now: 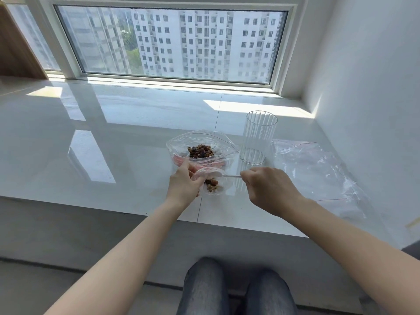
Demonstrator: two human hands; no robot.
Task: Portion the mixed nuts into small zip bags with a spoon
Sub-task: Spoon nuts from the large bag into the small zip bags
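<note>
The small zip bag is pinched at its mouth by the left hand, nuts already inside, just before the large bag of mixed nuts on the desk. The spoon is gripped by the right hand; the mouth should be kept wide and the spoon tipped well inside.

- The mixed nuts are showing dark brown, tan and near-black pieces inside a large clear bag.
- A pink band is glowing through that bag's lower part.
- The small zip bag is looking transparent, with tan and brown nuts inside.
- The spoon is appearing clear to whitish.
- The ribbed glass tumbler is showing colourless vertical stripes.
- The empty zip bags are lying clear with thin red seal lines.
- The sill is gleaming glossy white.
- The knees are wearing mottled blue-grey denim.
</note>
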